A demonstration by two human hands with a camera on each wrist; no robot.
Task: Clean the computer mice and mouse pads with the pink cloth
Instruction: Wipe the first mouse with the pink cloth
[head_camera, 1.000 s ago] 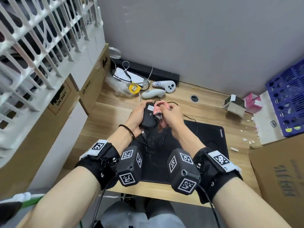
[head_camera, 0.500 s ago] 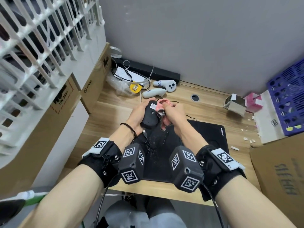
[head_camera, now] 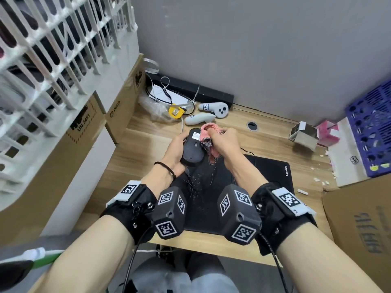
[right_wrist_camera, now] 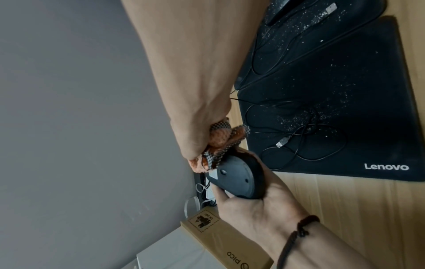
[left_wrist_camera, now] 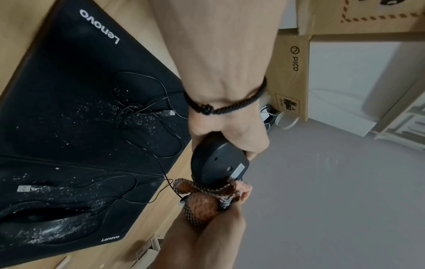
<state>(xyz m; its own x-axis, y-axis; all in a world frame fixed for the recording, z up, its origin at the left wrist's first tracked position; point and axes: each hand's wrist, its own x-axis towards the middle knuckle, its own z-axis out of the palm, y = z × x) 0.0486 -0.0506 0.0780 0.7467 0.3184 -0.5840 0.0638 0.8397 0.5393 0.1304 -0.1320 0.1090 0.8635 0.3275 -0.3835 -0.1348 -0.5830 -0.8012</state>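
Wooden desk (head_camera: 135,153), speckled black mouse pad (head_camera: 264,176), grey wall (head_camera: 254,49), cardboard boxes (head_camera: 359,229)

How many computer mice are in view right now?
2. One black mouse is gripped, underside showing, in the left hand; a second, dusty mouse lies on a black mouse pad. Others may be hidden beneath the arms.

Your right hand (right_wrist_camera: 195,131) gripped the bunched pink cloth (right_wrist_camera: 220,143) and held it against the underside of the black mouse (right_wrist_camera: 236,180), which your left hand (right_wrist_camera: 257,205) cradled bottom-up above the wooden tabletop (right_wrist_camera: 356,209). Beyond them lay a black Lenovo mouse pad (right_wrist_camera: 358,102) speckled with white crumbs, thin cables (right_wrist_camera: 322,138) looped over it, a USB plug (right_wrist_camera: 282,142) resting there.
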